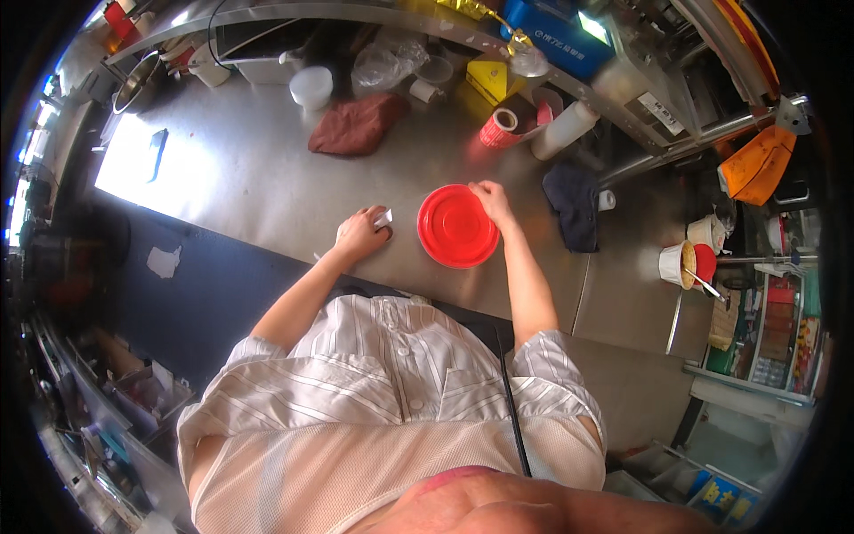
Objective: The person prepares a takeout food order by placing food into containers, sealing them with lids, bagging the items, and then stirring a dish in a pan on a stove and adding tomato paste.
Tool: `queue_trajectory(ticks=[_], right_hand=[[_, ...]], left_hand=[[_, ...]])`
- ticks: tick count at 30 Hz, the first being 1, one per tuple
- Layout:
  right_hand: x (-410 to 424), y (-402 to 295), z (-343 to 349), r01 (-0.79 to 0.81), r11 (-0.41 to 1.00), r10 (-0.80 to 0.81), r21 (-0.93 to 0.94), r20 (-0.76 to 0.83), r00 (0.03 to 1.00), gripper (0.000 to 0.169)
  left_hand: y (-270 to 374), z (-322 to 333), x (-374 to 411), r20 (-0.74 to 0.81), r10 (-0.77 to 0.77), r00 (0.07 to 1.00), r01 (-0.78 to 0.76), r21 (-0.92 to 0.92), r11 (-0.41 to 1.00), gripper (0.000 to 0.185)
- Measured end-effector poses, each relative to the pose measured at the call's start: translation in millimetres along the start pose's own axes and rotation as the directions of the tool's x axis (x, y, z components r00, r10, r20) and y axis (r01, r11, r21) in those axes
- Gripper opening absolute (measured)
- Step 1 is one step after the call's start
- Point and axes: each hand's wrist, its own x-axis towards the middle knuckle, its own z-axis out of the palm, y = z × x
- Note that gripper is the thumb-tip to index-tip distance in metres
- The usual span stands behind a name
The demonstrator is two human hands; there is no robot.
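Note:
On the steel worktop (267,167), near its front edge, my left hand (360,235) is closed around a small white piece (383,219) that looks like folded paper. To its right lies a round red plastic lid (458,227), apart from the left hand. My right hand (492,201) pinches the lid's upper right rim between thumb and fingers. Whether a container sits beneath the lid cannot be seen. A dark folded cloth (572,207) lies to the right of my right hand.
Farther back are a reddish-brown cloth (360,125), a white tub (311,88), a red printed roll (500,128), a white squeeze bottle (565,131) and a yellow box (492,80). A paper tub (677,263) with a spoon stands at right. A metal shelf edge (373,12) crosses the back.

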Motion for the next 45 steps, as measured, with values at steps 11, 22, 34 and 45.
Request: queue_trajectory(ticks=[11,22,34,45], right_hand=[[-73.7,11.8,76.9,-0.096,0.804,0.514,0.587,-0.603,0.610,0.037],[-33.2,-116.9,66.6,0.666,0.230,-0.805,-0.710,0.247,0.540,0.027],[-2.5,-102.5,100.4,0.260,0.517,-0.620,-0.816,-0.147,0.771,0.030],[16.7,-104.2,113.4,0.332,0.349,-0.598,-0.876,0.064,0.799,0.025]], left_hand=[[53.7,37.5,-15.6,0.159,0.152,0.975,-0.190,0.260,0.947,0.082],[43.0,23.4,-20.6,0.210,0.136,0.968,-0.195,0.293,0.936,0.082],[20.8,13.9,-41.1,0.050,-0.175,0.983,0.177,-0.029,0.984,0.044],[12.4,7.4,-47.8,0.086,-0.229,0.970,0.243,-0.224,0.944,0.039]])
